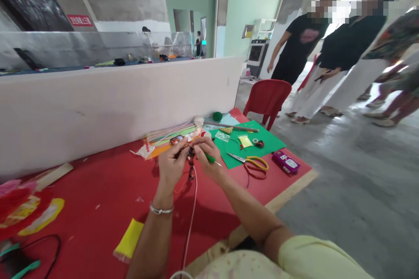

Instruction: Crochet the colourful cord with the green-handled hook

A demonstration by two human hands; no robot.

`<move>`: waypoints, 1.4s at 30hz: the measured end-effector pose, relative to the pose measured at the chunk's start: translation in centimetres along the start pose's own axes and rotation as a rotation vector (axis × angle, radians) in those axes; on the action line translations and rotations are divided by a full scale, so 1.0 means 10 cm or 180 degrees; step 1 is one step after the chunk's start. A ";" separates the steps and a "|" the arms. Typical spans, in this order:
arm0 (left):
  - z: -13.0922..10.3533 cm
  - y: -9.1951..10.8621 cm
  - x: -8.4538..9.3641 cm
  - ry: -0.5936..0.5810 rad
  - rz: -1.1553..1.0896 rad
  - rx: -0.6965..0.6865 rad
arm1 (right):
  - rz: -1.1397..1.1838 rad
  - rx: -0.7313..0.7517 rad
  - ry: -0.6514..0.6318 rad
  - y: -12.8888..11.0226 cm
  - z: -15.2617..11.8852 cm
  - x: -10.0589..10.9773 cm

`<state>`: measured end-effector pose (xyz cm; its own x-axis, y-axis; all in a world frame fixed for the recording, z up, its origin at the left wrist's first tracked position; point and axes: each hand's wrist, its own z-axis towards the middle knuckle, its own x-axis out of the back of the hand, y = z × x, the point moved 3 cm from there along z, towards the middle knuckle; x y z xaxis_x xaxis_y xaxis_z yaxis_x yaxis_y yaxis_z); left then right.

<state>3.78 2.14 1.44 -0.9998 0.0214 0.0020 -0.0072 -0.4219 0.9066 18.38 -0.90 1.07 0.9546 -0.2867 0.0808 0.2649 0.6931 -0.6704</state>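
Note:
My left hand (172,163) and my right hand (207,154) meet over the red table (137,202). Between their fingertips is a dark, knotted cord piece (191,166), which hangs down toward the tabletop. The fingers of both hands are pinched on it. A green-handled tool (210,158) with a thin metal tip also rests in my right hand, pointing down to the right. A pale pink cord (194,205) runs from below the hands to the table's front edge. A thin orange thread loops beside the dark piece.
Scissors (253,165) lie right of my hands, partly on a green sheet (270,138), near a purple case (286,162). A yellow packet (131,237) is front left. A white panel (124,104) borders the back; people stand beyond a red chair (268,98).

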 end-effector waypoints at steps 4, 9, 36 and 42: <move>0.02 -0.06 -0.24 0.0199 -0.0893 0.0370 | 0.0079 -0.0170 0.0666 0.13 -0.08 0.01; 0.08 0.08 -0.30 -0.0049 -0.1731 0.0972 | 0.0350 0.0054 0.0379 0.23 -0.04 0.09; 0.18 0.12 -0.07 -0.0671 -0.1470 0.1463 | -0.0668 0.1419 -0.1278 0.17 0.28 0.64; 0.21 0.08 -0.03 -0.0822 -0.1310 0.1448 | -0.0473 0.1690 -0.1748 0.00 0.43 0.69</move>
<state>4.11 3.69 3.07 -0.8798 0.3394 -0.3328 -0.3216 0.0904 0.9425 25.55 -0.02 4.81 0.7980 -0.1287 0.5888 0.2927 0.9367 -0.1920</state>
